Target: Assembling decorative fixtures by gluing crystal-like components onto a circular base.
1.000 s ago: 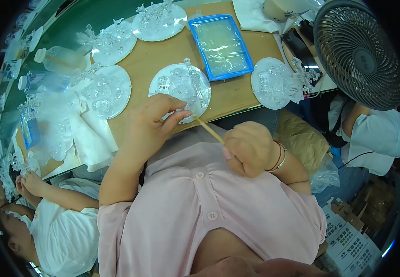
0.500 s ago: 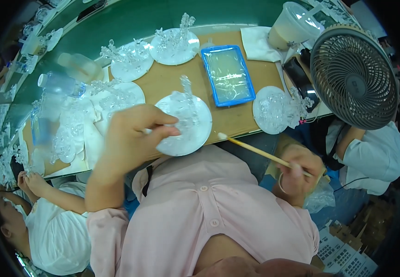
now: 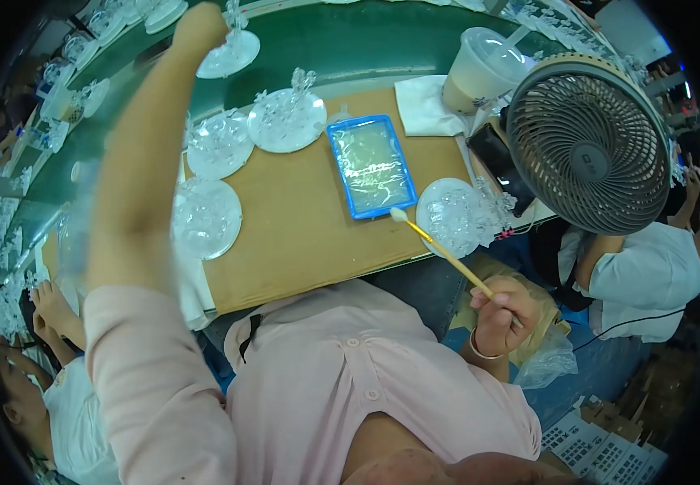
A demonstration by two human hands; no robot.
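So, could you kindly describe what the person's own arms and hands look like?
The left hand and right hand are ungloved. A loose, pale pink sleeve leaves the left forearm bare; a thin, pale bangle circles the right wrist.

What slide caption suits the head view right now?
Right hand holding a brush near the blue tray, left hand outstretched beside a pale disc.

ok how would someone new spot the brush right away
Start at the big dark round fan at the upper right, then go down-left to the right hand. Pinched in it is the brush, its pale tip toward the blue-rimmed tray. Slim and yellow-handled, it stands apart from the clear ornaments nearby.
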